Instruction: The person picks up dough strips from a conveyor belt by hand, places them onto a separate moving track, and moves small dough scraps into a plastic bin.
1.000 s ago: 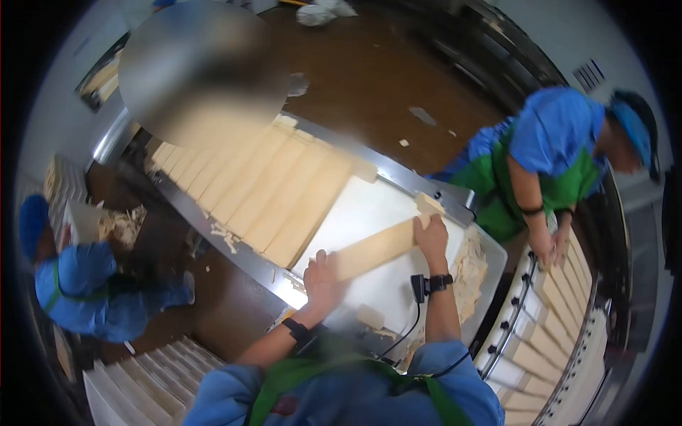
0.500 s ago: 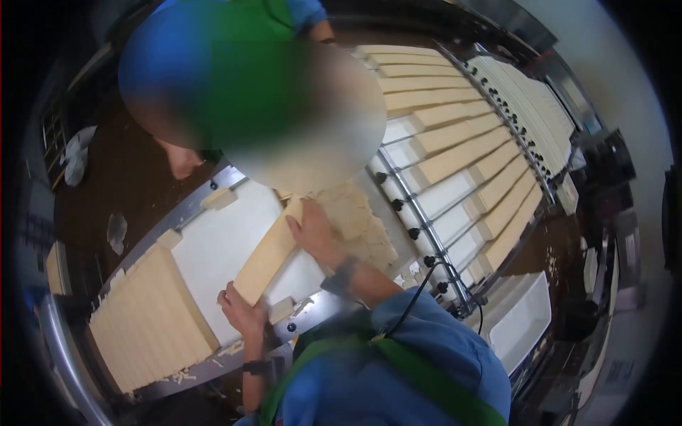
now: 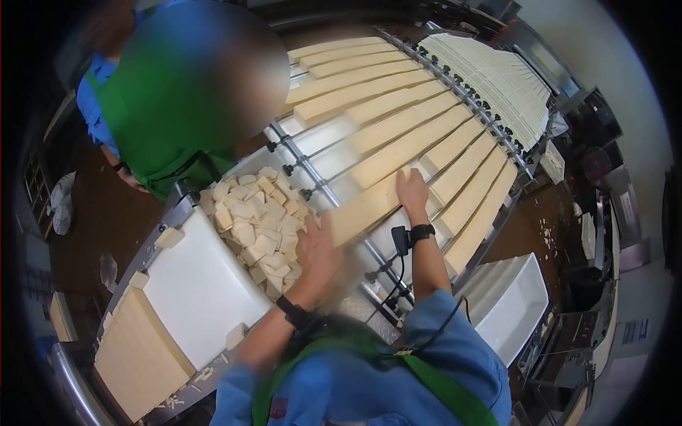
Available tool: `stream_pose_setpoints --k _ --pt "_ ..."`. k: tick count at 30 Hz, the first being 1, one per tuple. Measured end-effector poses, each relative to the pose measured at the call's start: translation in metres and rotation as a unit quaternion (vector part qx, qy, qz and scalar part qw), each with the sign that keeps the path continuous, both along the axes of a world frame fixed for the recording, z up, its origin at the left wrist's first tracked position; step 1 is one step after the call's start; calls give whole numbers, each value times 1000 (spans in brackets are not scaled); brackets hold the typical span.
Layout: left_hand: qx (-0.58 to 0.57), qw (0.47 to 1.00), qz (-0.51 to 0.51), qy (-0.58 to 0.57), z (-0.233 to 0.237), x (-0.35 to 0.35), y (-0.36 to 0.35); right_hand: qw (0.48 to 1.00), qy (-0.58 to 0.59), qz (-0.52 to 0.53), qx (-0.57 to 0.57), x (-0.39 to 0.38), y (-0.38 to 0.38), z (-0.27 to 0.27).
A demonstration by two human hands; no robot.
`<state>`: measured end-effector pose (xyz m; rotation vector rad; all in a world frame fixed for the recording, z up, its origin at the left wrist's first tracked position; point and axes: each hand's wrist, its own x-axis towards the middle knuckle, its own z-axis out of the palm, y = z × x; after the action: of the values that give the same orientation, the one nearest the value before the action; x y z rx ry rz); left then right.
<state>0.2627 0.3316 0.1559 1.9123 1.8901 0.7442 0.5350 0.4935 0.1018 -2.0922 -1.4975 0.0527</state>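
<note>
A long pale slab (image 3: 368,210) spans between my two hands, over the metal bar at the near end of the lanes. My left hand (image 3: 317,250) grips its near-left end, beside a heap of small pale pieces (image 3: 259,226). Its other end is in my right hand (image 3: 412,192), with the fingers closed on its edge. Beyond my hands, several similar long slabs (image 3: 412,142) lie side by side in lanes split by thin metal rods.
Across the table stands a person in a green apron (image 3: 153,135). A white board (image 3: 199,263) and a stack of slabs (image 3: 142,348) are at the lower left. A white bin (image 3: 515,305) stands at the right. Black knobs line the metal bars.
Both my hands and the slab have moved right, from the white board to the lanes. The heap of small pieces has come into view. The other person now appears further left.
</note>
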Motion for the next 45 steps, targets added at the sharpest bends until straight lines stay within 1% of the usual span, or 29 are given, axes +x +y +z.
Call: stream_pose_setpoints --k 1,3,4,5,6,8,9,11,12,14,15,17,20,21,23,24,27,28,29,31,32,33,34,35,36,38,41,43,45 --pt "-21 1000 -17 6 3 13 12 1000 0 -1 2 16 12 -9" --pt "-18 999 -38 21 15 31 32 983 -87 19 -159 34 27 -12" --pt "-62 996 -62 16 20 39 39 983 -86 19 -160 42 32 -15" --pt "-106 991 -85 11 27 48 45 981 -138 5 -137 48 36 -17" --pt "-108 990 -85 12 16 58 51 975 -190 -8 -114 51 37 -18" --pt "-52 994 -53 -80 -17 76 66 970 -219 -8 -101 53 31 -15" --pt "-52 994 -52 -79 -26 82 69 964 -250 -7 -86 52 27 -13" --pt "-81 979 20 -188 -40 91 73 968 -241 26 -65 39 6 -18" --pt "-80 978 22 -189 -39 93 73 970 -231 59 -45 31 -6 -22" --pt "-57 980 52 -185 -36 93 69 968 -144 167 -122 13 -29 -22" --pt "-60 979 60 -186 -37 91 68 966 -145 175 -126 2 -43 -20" --pt "-55 978 48 -195 -39 84 68 941 -51 306 -132 -19 -65 -13" --pt "-12 971 39 -234 -56 73 71 919 -117 332 -177 -35 -77 -12" --pt "-14 970 64 -233 -61 70 62 909 -119 355 -182 -37 -79 -18" --pt "30 955 87 -281 -67 58 49 913 -185 327 -161 -36 -77 -24" --pt "32 943 85 -319 -53 42 34 912 -214 315 -151 -39 -78 -27" --pt "91 948 112 -284 -38 -16 -18 909 -250 285 -172 -50 -79 -21" --pt "40 950 128 -282 -31 -42 -42 905 -250 285 -192 -62 -79 -9" --pt "58 945 173 -271 -38 -66 -66 902 -250 285 -206 -78 -82 7" --pt "55 957 265 -106 -58 -116 -111 883 -210 386 -165 -116 -83 28" --pt "98 936 316 -118 -67 -141 -141 869 -212 419 -158 -146 -87 45" --pt "124 905 394 -102 -87 -164 -170 826 -209 505 -139 -173 -95 64" --pt "147 871 468 -23 -98 -187 -197 779 -205 581 -119 -198 -104 78" --pt "135 831 539 26 -107 -209 -223 768 -209 595 -111 -228 -111 87" --pt "123 784 605 68 -122 -226 -249 729 -182 654 -83 -262 -123 92" --pt "75 694 714 53 -137 -254 -290 657 -109 743 -71 -334 -138 93" --pt "25 664 747 11 -148 -288 -329 566 -7 821 -83 -460 -159 52" --pt "71 668 741 13 -164 -310 -341 540 9 840 -54 -545 -179 22" --pt "85 711 696 -41 -166 -325 -349 542 28 839 -28 -622 -198 -17"
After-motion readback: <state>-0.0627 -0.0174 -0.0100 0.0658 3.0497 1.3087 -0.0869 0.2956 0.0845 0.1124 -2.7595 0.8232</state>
